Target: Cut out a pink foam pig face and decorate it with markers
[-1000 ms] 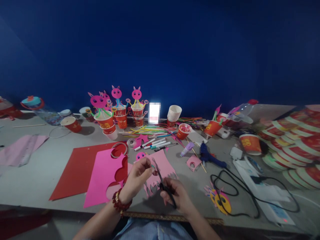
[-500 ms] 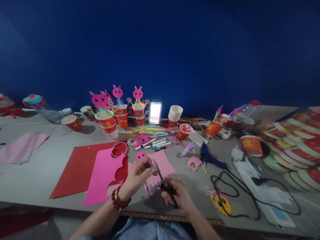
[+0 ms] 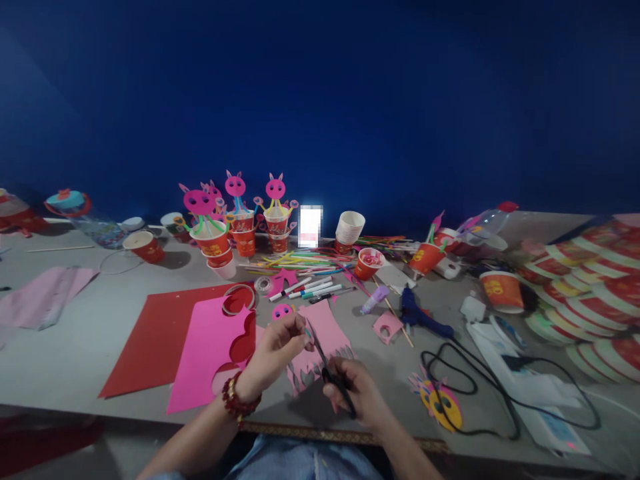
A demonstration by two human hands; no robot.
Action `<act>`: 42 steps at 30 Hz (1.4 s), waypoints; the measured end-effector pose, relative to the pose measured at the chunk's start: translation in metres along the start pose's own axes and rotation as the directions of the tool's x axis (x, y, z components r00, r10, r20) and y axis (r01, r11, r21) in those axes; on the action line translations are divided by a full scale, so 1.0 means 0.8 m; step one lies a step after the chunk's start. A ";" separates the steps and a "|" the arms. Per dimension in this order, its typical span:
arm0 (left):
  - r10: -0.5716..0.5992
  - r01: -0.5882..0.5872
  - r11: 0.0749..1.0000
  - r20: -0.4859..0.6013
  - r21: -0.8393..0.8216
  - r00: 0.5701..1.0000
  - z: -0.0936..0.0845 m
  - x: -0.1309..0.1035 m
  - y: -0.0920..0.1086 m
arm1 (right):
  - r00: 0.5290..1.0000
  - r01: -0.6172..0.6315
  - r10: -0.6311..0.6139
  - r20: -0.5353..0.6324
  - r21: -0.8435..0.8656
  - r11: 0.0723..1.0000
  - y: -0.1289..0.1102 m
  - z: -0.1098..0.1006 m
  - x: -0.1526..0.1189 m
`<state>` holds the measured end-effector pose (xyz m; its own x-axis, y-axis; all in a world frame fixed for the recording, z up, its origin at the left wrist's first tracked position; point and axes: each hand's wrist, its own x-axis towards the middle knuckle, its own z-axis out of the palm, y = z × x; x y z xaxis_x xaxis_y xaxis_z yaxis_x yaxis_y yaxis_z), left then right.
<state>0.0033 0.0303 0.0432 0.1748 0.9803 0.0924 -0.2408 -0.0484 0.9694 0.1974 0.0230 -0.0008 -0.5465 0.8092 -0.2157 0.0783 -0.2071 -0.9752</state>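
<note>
My right hand [image 3: 357,390] is closed around the handles of black scissors [image 3: 324,363], their blades pointing up and away from me. The blade tips meet a small pinkish piece [image 3: 309,339] pinched in the fingers of my left hand [image 3: 280,347]; its shape is mostly hidden. Below both hands lies a light pink foam sheet [image 3: 325,319] with a ragged cut edge. A pink round face with eyes [image 3: 283,311] lies just beyond my left hand. Left of that hand is a bright pink sheet [image 3: 200,353] with round cut-outs, overlapping a red sheet [image 3: 145,343].
Markers [image 3: 315,288], a tape roll [image 3: 240,299] and a purple glue stick [image 3: 375,300] lie beyond my hands. To the right are a blue glue gun [image 3: 425,317], its black cord, a yellow face cut-out [image 3: 445,407] and a power strip [image 3: 530,393]. Paper cups [image 3: 213,247] with pink figures stand behind.
Both hands stay almost in place. The scissor blades shift very slightly at the small piece in my left fingers.
</note>
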 end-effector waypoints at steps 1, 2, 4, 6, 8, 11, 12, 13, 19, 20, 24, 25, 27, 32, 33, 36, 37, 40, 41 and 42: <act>0.000 0.000 1.000 0.003 -0.002 1.000 0.000 0.000 0.000 | 1.000 0.002 -0.002 -0.002 -0.008 1.000 0.001 0.000 0.000; 0.001 -0.001 1.000 0.004 -0.005 1.000 0.000 0.001 0.000 | 1.000 0.003 -0.003 -0.008 -0.016 1.000 0.001 -0.001 0.000; 0.005 -0.005 1.000 0.009 -0.010 1.000 -0.001 0.001 0.001 | 1.000 0.004 -0.004 -0.015 -0.026 1.000 0.003 -0.002 -0.001; 0.005 -0.005 1.000 0.008 -0.007 1.000 0.000 0.001 0.001 | 1.000 0.004 -0.005 -0.019 -0.031 1.000 0.003 -0.002 -0.002; 0.004 -0.004 1.000 0.004 0.000 1.000 0.000 0.001 0.002 | 1.000 -0.002 0.001 -0.016 -0.035 0.999 0.004 -0.003 -0.002; 0.007 -0.007 1.000 0.007 0.000 1.000 0.001 0.001 0.003 | 1.000 -0.012 0.011 -0.016 -0.037 0.999 0.005 -0.002 -0.001; 0.007 -0.007 1.000 0.008 -0.002 1.000 0.001 0.001 0.004 | 1.000 -0.013 0.013 -0.016 -0.037 0.999 0.006 -0.002 0.000; 0.005 -0.005 1.000 0.007 -0.005 1.000 0.001 0.001 0.005 | 1.000 -0.014 0.013 -0.017 -0.039 0.999 0.006 -0.002 0.000; 0.003 -0.003 1.000 0.011 -0.011 1.000 0.002 0.002 0.008 | 0.999 0.039 -0.041 -0.023 -0.083 0.996 0.007 -0.004 0.000; 0.007 -0.007 1.000 0.014 -0.014 1.000 0.002 0.002 0.008 | 0.999 0.045 -0.047 -0.020 -0.083 0.996 0.007 -0.005 0.000; 0.024 -0.024 1.000 0.024 -0.011 0.999 0.002 0.002 0.009 | 1.000 0.015 -0.015 -0.011 -0.039 0.999 0.008 -0.005 0.001; 0.023 -0.023 1.000 0.023 -0.007 0.999 0.001 0.002 0.009 | 1.000 0.005 -0.006 -0.015 -0.032 0.999 0.008 -0.004 0.001; 0.017 -0.017 1.000 0.026 -0.002 1.000 0.001 0.003 0.009 | 1.000 -0.008 0.007 -0.021 -0.034 0.999 0.007 -0.003 0.001; 0.023 -0.023 1.000 0.031 -0.002 0.999 0.002 0.003 0.009 | 1.000 -0.012 0.011 -0.023 -0.051 0.999 0.003 -0.003 0.000; 0.025 -0.025 1.000 0.032 -0.004 0.999 0.001 0.003 0.008 | 1.000 -0.006 0.004 -0.030 -0.059 0.998 0.002 -0.003 0.000; 0.025 -0.024 1.000 0.036 -0.011 0.999 0.000 0.004 0.007 | 0.999 -0.002 -0.001 -0.043 -0.064 0.998 0.001 -0.003 0.000; 0.023 -0.023 1.000 0.040 -0.009 0.999 0.000 0.004 0.008 | 0.999 -0.008 0.005 -0.039 -0.058 0.998 0.001 -0.003 0.000; 0.018 -0.018 1.000 0.049 0.002 0.999 -0.002 0.004 0.009 | 1.000 -0.023 0.022 -0.020 -0.042 0.999 0.000 -0.003 0.000; 0.015 -0.016 1.000 0.049 0.007 0.999 -0.002 0.005 0.010 | 1.000 -0.023 0.022 -0.019 -0.039 0.999 0.000 -0.003 0.000; 0.013 -0.013 1.000 0.047 0.010 0.999 -0.002 0.005 0.011 | 1.000 -0.024 0.023 -0.017 -0.035 0.999 0.000 -0.003 0.000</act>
<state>0.0003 0.0338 0.0521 0.2162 0.9695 0.1151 -0.2331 -0.0632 0.9704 0.1995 0.0246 -0.0013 -0.5301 0.8136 -0.2388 0.1204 -0.2066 -0.9710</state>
